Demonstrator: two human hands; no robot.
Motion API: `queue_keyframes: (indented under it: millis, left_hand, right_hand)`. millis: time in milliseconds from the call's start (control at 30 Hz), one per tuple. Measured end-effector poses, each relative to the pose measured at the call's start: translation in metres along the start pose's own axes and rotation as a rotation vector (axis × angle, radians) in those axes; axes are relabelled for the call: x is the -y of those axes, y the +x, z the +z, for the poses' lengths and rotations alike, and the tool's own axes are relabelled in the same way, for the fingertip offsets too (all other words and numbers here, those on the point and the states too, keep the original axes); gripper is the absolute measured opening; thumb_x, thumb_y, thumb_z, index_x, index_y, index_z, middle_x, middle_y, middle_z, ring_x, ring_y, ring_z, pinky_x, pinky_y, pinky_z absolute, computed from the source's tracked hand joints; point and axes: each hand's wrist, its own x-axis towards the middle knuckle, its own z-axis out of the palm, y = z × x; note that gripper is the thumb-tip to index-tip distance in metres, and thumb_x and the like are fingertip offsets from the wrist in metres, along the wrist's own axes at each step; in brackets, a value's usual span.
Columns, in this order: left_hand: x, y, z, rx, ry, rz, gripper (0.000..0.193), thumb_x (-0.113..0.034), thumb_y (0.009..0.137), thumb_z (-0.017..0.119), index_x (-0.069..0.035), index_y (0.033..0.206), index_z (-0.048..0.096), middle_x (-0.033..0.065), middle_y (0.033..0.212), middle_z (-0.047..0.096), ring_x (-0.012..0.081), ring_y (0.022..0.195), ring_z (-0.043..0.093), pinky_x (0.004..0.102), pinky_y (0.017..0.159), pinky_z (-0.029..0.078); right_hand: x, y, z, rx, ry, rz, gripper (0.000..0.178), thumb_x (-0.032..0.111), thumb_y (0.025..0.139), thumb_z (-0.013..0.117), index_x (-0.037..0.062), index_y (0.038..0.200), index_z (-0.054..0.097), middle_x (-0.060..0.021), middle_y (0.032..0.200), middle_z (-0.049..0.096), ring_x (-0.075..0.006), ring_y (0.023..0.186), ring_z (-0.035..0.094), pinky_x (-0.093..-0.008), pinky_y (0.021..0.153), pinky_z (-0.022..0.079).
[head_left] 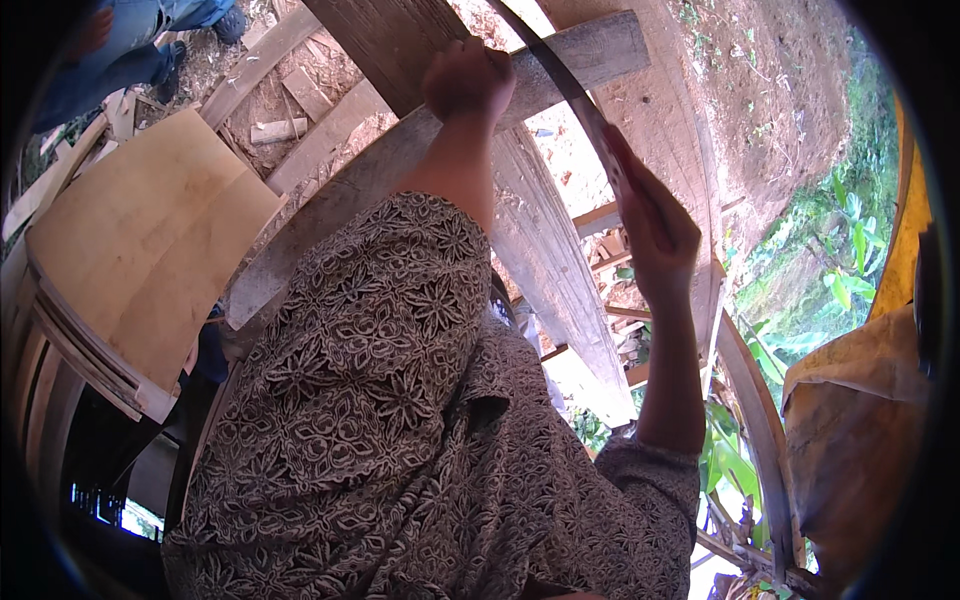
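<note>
A grey wooden plank (pixel 360 165) lies crosswise in front of me, bending from lower left to upper right in this wide view. My left hand (pixel 468 82) is closed at its far edge, knuckles up, fingertips hidden. My right hand (pixel 655 225) is wrapped around the reddish handle of a long, narrow, dark-bladed tool (pixel 565 80). Its blade crosses the plank near the right end and runs out of view at the top. Whether the blade touches the wood, and whether it has teeth, I cannot tell. Under the plank, a wide brown board (pixel 385 35) extends away from me.
Pale curved panels (pixel 150 250) are stacked at left. Another grey board (pixel 560 255) slants below the plank, with a broad board (pixel 655 100) at right. Offcuts (pixel 280 130) litter the ground. Someone in blue jeans (pixel 125 50) is at upper left. A brown-yellow sheet (pixel 850 430) hangs at right.
</note>
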Motion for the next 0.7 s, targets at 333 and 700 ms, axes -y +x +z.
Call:
queue_keyframes:
  millis: [333,700]
  left_hand:
    - [0.0,-0.002,0.003,-0.066,0.043,0.031,0.034,-0.038,0.093,0.053,-0.012,0.098,0.073,0.0112,0.102,0.071,0.0309,0.098,0.07,0.0487,0.085,0.058]
    - [0.003,0.0,0.0,0.083,0.011,-0.002,0.037,-0.04,0.094,0.052,-0.011,0.101,0.074,0.0114,0.106,0.072,0.0312,0.102,0.07,0.0473,0.089,0.057]
  right_hand:
    - [0.047,-0.084,-0.056,0.075,-0.248,0.112,0.05,-0.003,0.103,0.05,-0.002,0.153,0.046,-0.0278,0.15,0.054,-0.0142,0.117,0.063,-0.0244,0.081,0.05]
    - [-0.045,0.096,0.062,-0.065,0.019,-0.094,0.035,0.002,0.098,0.064,0.0023,0.133,0.068,-0.0121,0.125,0.074,-0.0125,0.117,0.068,-0.0275,0.099,0.053]
